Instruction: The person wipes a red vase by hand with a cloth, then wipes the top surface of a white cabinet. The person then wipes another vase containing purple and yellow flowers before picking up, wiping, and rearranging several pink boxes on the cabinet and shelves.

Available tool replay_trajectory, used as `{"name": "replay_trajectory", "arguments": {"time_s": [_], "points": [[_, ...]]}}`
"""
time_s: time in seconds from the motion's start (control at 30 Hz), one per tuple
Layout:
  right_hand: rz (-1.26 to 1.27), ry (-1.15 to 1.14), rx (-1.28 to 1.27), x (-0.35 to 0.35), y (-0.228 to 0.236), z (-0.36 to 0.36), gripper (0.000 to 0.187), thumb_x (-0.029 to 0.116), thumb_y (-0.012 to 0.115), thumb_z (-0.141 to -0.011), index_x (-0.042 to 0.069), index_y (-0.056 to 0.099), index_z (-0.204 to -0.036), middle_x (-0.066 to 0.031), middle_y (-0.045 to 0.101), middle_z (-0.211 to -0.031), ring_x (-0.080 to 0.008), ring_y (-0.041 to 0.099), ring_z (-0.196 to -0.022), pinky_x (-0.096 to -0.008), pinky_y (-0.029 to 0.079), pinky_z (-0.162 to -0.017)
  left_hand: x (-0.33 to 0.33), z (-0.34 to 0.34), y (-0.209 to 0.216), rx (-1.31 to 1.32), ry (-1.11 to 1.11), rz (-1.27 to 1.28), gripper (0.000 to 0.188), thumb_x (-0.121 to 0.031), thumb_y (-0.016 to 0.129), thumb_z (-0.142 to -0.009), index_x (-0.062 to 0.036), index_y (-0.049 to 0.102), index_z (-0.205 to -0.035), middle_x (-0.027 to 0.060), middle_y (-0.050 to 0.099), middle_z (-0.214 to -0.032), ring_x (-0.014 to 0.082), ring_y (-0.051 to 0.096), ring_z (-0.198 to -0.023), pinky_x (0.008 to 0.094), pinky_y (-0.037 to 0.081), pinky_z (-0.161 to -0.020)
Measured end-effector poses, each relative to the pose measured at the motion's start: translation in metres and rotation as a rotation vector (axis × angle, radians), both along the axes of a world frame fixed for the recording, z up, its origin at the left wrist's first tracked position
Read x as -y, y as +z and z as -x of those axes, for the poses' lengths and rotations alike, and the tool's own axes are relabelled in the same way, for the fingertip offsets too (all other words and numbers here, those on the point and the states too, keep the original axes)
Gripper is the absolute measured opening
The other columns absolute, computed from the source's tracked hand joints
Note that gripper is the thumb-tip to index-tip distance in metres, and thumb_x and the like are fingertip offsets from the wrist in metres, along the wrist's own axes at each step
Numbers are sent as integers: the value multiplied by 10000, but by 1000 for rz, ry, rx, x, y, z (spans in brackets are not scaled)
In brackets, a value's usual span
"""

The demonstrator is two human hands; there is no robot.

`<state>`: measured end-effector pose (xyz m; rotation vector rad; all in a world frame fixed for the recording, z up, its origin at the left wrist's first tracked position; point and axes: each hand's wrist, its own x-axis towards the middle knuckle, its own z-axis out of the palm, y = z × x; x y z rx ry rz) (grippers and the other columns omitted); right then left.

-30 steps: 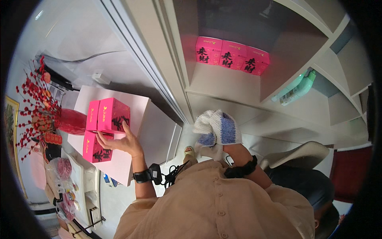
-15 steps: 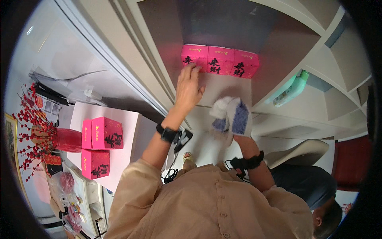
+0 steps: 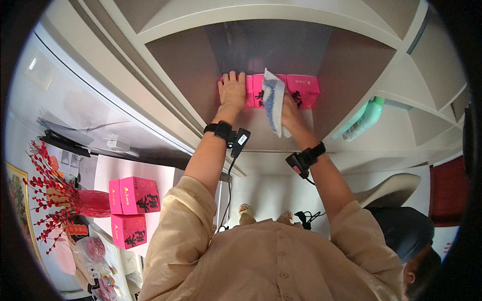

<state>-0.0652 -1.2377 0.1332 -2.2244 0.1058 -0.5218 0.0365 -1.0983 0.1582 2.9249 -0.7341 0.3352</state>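
Your left hand [image 3: 232, 91] covers most of the leftmost pink box [image 3: 249, 98], so you cannot tell how firmly it grips. The white-and-blue cloth [image 3: 272, 103] in your right hand [image 3: 291, 110] hides that hand's fingertips and much of the middle pink box [image 3: 258, 85]. A shelf divider conceals part of the green bottles [image 3: 369, 120]. The dark rim cuts off the person [image 3: 404, 233] at your right, and the bagged items [image 3: 95, 248] at lower left are too small to identify.
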Motion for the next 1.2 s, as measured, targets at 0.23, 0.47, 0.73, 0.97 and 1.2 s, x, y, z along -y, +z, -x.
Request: {"name": "replay_trajectory", "arguments": {"time_s": [0.23,0.47,0.73,0.97,1.2], "points": [[44,-6,153,0,-26,-9,400,209,574,-773,111,552,-1160,-166,474,-1235,-342,541,-1013,-421,441,-831,1,15,8,148,-84,20,625,-90,733,-573,-115,439,-1124,147,426,-1170,311,436,-1092,459,339,-919],[62,125,129,-19,-26,7,449,254,571,-770,135,522,-1200,-152,382,-1351,-315,548,-1039,-422,430,-841,-14,46,0,102,-91,37,654,-117,769,-541,-107,440,-1106,115,537,-998,301,505,-1008,488,315,-943],[35,166,36,-23,-32,8,478,218,585,-790,65,462,-1227,-166,523,-1179,-283,569,-978,-401,416,-865,-34,91,6,145,-159,301,571,-195,767,-529,-123,531,-1044,111,537,-985,298,509,-970,525,305,-933],[-796,464,97,-38,-20,48,428,202,486,-899,77,390,-1298,-49,485,-1211,-145,482,-1059,-241,399,-906,-54,142,11,-68,-134,505,611,-155,794,-500,-136,592,-1076,114,503,-1017,299,489,-966,406,406,-867],[-504,394,86,-32,-17,135,632,135,637,-781,20,321,-1317,-103,401,-1301,-186,372,-1197,-309,265,-1033,-72,194,10,-285,-208,795,749,-166,846,-501,-39,504,-1155,130,488,-1111,262,477,-1065,355,404,-919]]}}
